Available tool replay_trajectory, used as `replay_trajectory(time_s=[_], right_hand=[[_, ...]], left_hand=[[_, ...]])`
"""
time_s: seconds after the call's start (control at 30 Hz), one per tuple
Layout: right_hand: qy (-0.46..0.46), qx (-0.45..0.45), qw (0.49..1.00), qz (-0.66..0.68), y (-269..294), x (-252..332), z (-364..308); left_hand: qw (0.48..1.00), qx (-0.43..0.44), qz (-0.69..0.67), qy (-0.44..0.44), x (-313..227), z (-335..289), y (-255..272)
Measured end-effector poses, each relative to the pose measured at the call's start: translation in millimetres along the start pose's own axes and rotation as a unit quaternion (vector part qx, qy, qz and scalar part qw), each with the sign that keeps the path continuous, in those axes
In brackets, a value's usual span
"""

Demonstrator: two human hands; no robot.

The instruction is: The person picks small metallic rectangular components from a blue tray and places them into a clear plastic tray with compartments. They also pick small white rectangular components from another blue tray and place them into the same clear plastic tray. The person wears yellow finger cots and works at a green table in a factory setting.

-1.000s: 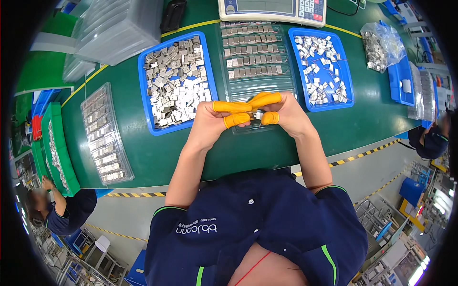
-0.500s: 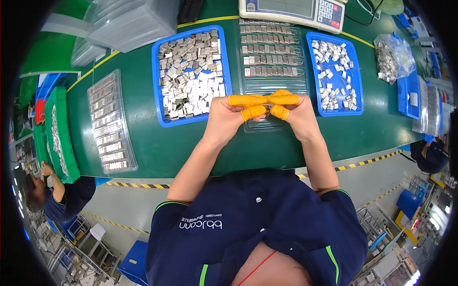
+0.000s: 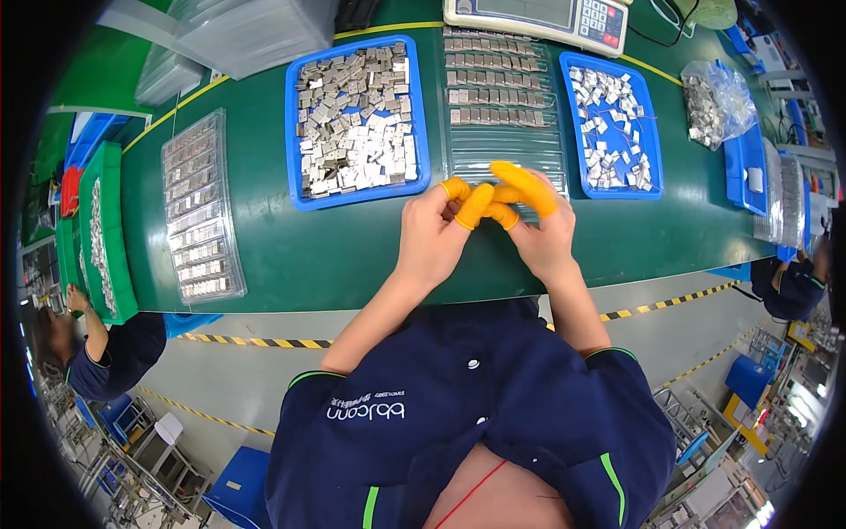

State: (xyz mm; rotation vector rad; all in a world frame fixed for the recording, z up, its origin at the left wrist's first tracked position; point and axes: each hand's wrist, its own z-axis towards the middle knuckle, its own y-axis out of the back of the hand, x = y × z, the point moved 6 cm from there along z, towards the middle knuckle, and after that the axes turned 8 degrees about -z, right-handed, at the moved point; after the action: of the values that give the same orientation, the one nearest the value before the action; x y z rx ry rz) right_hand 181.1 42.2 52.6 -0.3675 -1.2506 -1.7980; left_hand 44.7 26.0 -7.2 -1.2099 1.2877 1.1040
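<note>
My left hand point(image 3: 432, 236) and my right hand point(image 3: 545, 240) meet above the near end of a clear ridged plastic tray point(image 3: 502, 155). Both wear yellow finger cots on thumb and forefinger. The fingers are bent together and touch; whatever is pinched between them is hidden. Rows of small metal connector shells point(image 3: 495, 97) fill the far part of this tray. To its left, a blue tray point(image 3: 293, 145) holds a heap of loose metal shells point(image 3: 352, 132). On the right stands another blue tray point(image 3: 654, 159), with small white pieces point(image 3: 606, 167), some trailing thin wires.
A scale point(image 3: 538, 12) stands at the back. Another filled clear tray point(image 3: 201, 212) lies at left, near green bins point(image 3: 116, 229) and a co-worker's arm point(image 3: 92, 335). Stacked clear trays point(image 3: 247, 35) rise at back left. A bag of parts point(image 3: 709, 110) sits at right.
My hands have turned and overlap more, the right forefinger now raised. The small metal piece glimpsed between my fingertips is now hidden. The whole view has shifted slightly.
</note>
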Motion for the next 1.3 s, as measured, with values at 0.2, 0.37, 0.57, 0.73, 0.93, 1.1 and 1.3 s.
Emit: replay_trajectory(time_s=[0.2, 0.37, 0.57, 0.73, 0.93, 1.1, 1.3], right_hand=[[0.027, 0.03, 0.999, -0.008, 7.1, 2.5, -11.4], [0.083, 0.019, 0.994, -0.064, 10.8, 6.1, -13.0], [0.018, 0.072, 0.99, -0.121, -3.2, -4.5, -1.9], [-0.008, 0.06, 0.993, -0.104, -5.9, -27.5, 13.2], [0.053, 0.123, 0.979, -0.156, -31.6, -32.0, 22.3], [0.08, 0.128, 0.972, -0.181, -42.2, -29.5, 21.3], [0.119, 0.145, 0.961, -0.203, -48.1, -23.7, 23.4]], left_hand=[[0.993, 0.039, -0.101, 0.036, -4.2, -10.5, -5.3], [0.996, 0.014, -0.088, 0.022, -9.3, -10.7, -6.6], [0.972, -0.082, 0.171, -0.136, -14.2, -24.2, -17.4], [0.908, 0.015, 0.361, -0.214, -16.3, -32.1, -31.6], [0.869, 0.012, 0.429, -0.246, -9.8, -45.1, -31.3], [0.864, 0.038, 0.438, -0.246, -11.2, -56.7, -35.2], [0.854, 0.037, 0.449, -0.258, -7.5, -63.1, -37.4]])
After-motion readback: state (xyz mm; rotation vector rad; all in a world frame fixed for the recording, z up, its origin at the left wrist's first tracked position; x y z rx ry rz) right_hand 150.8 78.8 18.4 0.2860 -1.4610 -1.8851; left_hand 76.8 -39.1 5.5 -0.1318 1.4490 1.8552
